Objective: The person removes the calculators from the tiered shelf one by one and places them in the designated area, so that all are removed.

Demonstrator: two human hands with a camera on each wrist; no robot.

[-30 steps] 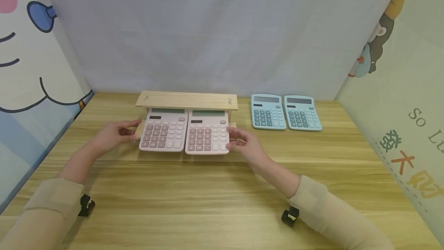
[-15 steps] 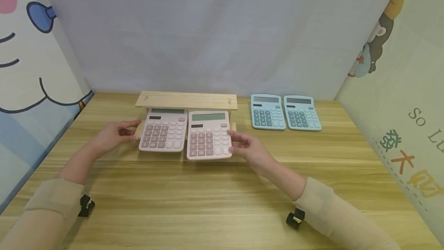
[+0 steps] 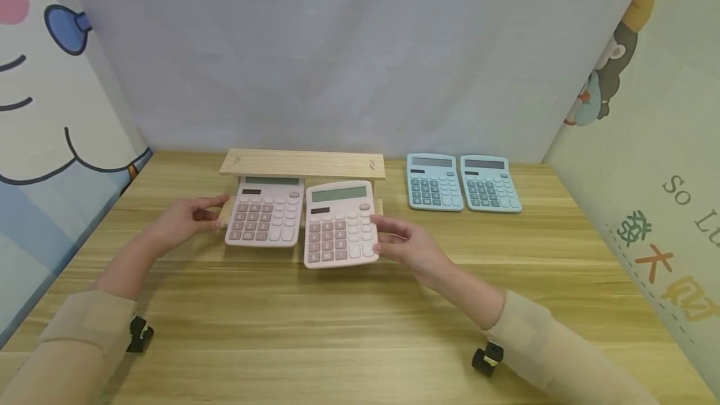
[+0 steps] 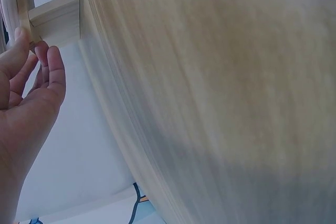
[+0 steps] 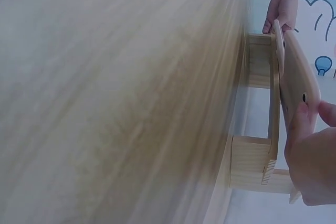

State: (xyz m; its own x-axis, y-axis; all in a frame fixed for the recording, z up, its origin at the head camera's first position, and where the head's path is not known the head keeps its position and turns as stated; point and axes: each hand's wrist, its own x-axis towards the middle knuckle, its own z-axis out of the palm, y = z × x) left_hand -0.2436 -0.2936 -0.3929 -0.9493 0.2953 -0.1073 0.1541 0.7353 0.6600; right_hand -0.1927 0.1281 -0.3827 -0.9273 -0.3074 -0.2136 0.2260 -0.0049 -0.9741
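My right hand grips the right edge of a pink calculator. That calculator leans at a slight tilt over the front of a small wooden stand, its display showing just below the top board. In the right wrist view, the thumb presses the underside of the calculator. A second pink calculator rests on the stand to the left, its top edge hidden under the upper board. My left hand pinches the stand's left end; the left wrist view shows thumb and fingers at the wooden stand.
Two light-blue calculators lie side by side on the wood-grain table, right of the stand. A pale cloth hangs behind, with printed cartoon panels at both sides. Small black cameras sit at the wrists.
My right hand has drawn the right pink calculator down toward the person and slightly right, out from beneath the top board, tilting it a little. The left hand and other calculators stay put.
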